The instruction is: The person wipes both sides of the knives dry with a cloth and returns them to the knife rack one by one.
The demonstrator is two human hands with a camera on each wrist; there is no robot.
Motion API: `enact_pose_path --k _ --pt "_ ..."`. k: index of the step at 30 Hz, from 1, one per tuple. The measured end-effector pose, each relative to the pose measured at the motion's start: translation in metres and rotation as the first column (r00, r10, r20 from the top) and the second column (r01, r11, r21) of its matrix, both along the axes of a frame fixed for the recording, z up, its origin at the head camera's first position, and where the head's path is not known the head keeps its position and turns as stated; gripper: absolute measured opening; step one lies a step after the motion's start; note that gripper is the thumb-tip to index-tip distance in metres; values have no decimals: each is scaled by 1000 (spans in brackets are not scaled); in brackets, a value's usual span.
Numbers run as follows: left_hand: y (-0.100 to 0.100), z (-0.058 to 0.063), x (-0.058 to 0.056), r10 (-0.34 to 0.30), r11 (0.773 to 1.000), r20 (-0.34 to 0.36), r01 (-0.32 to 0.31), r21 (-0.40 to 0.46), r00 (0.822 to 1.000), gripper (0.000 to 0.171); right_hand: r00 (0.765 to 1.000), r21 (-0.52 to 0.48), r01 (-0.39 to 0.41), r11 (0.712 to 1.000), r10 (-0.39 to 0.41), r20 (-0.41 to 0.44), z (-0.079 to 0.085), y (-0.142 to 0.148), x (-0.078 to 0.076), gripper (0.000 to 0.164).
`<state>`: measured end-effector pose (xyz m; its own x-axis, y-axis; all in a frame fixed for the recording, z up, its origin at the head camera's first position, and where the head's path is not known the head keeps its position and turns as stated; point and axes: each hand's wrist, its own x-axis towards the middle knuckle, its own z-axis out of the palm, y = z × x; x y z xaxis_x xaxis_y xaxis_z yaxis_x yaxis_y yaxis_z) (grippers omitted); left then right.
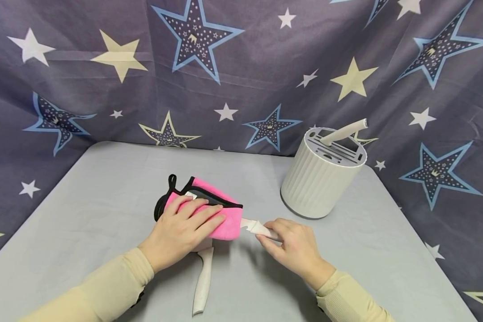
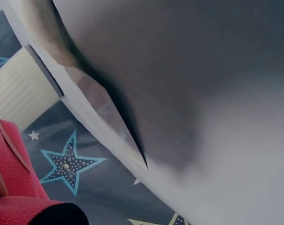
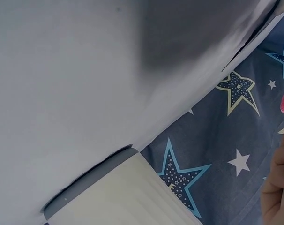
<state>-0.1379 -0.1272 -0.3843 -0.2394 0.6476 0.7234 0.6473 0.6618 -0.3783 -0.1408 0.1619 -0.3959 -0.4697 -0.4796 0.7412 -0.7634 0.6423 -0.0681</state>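
Observation:
My left hand (image 1: 185, 230) grips a pink cloth (image 1: 228, 227) with black edging and a hanging loop, its fingers spread over the top and its thumb hidden. The cloth is folded around the blade of a knife (image 1: 261, 228), so most of that blade is out of sight. From the right, my right hand (image 1: 297, 246) holds this knife by its pale handle. A second knife (image 1: 203, 281) lies on the table below the left hand, handle toward me. Its broad pointed blade (image 2: 109, 112) shows in the left wrist view.
A ribbed cream knife block (image 1: 326, 183) stands at the back right of the grey table (image 1: 116, 179). One pale handle (image 1: 346, 131) slants up out of its slotted top. A star-patterned curtain (image 1: 261, 80) hangs behind the table and along its sides.

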Motion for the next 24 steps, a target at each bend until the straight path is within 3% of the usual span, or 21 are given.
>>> enact_pose_path --k 11,24 --pt "-2 8 -1 13 1000 -54 -12 12 998 32 1000 5 7 1000 -7 12 2 0 0 20" --pt "-1 7 1 5 1000 -24 -4 19 1000 33 1000 6 20 1000 -20 12 4 -1 1 19"
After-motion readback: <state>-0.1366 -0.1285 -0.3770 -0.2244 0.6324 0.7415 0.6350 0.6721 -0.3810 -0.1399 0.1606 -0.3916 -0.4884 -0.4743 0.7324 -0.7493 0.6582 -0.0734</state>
